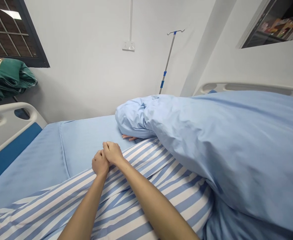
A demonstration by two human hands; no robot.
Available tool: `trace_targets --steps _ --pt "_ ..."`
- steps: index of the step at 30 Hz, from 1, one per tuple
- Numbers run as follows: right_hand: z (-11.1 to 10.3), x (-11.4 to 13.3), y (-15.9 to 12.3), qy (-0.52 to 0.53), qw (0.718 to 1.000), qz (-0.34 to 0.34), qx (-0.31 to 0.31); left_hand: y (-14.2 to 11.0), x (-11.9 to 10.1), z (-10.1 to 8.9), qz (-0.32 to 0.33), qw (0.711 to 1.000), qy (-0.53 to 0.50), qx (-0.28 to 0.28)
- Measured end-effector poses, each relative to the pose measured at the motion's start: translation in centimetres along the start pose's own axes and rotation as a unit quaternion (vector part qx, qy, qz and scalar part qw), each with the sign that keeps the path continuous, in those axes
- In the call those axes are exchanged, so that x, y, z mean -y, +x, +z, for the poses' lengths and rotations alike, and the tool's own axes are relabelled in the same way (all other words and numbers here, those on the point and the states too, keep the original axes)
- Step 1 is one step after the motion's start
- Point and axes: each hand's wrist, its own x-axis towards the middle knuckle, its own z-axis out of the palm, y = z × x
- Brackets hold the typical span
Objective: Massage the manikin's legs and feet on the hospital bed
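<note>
Hands together now, low in the middle of the frame: the right hand [113, 152] folded over the left hand [100, 163], fingers [109, 146] curled and closed, clamped on each other with no gap showing. 2 forearms [146, 200] run up from the bottom edge and meet in a narrow V, pointing away toward the wall. Under them, striped cloth [176, 196], blue and white, its stripes and long axis slanting from lower left to upper right, rumpled in soft folds. Just past the knuckles, another person's fingers [129, 137] poke out from beneath a pale blue duvet [206, 143], which bulges across the right side. Blue bed sheet [86, 140] at centre left, a white bed rail [9, 133] at left and another [248, 87] at upper right, a drip stand [167, 60] against the wall beside a 2-socket outlet [128, 46], green folded blanket [4, 76] at upper left.
</note>
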Motion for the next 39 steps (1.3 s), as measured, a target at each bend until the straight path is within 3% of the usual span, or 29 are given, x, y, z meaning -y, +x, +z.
trace_targets --steps 4,9,13,15,18,22,28,33,36,39 --pt "-1.1 -1.3 -0.5 -0.036 0.999 -0.021 0.015 -0.1 -0.1 0.2 0.014 1.000 0.009 -0.015" --pt "-0.5 -3.1 -1.0 -0.005 1.000 -0.006 -0.001 -0.2 -0.1 0.4 0.025 0.999 0.027 -0.023" --pt "-0.4 -3.2 -0.8 0.024 1.000 0.009 -0.018 0.1 -1.0 0.0 0.022 0.999 0.028 0.033" --pt "-0.6 -3.1 -0.6 0.046 0.998 0.017 -0.026 0.7 -2.2 -0.1 0.022 0.998 -0.032 0.046" --pt "-0.8 -3.0 -0.4 0.084 0.995 0.033 -0.038 1.6 -4.4 0.1 0.028 0.988 -0.154 0.004" --pt "-1.0 -3.0 -0.2 0.142 0.987 0.047 -0.062 1.2 -5.5 1.1 0.012 0.979 -0.201 -0.024" --pt "-1.0 -3.2 -0.4 0.177 0.978 0.062 -0.086 -1.6 -3.3 2.1 0.044 0.996 -0.075 -0.004" --pt "-0.9 -3.2 -0.5 0.165 0.981 0.067 -0.077 -1.5 -3.2 2.1 0.047 0.999 -0.026 0.006" --pt "-1.4 -2.8 -0.3 0.104 0.990 0.075 -0.054 -1.4 -3.1 2.1 0.047 0.999 -0.019 0.008" --pt "-2.8 -2.2 0.4 0.009 0.999 0.033 -0.023 -1.4 -3.0 2.2 0.052 0.999 -0.012 0.005"
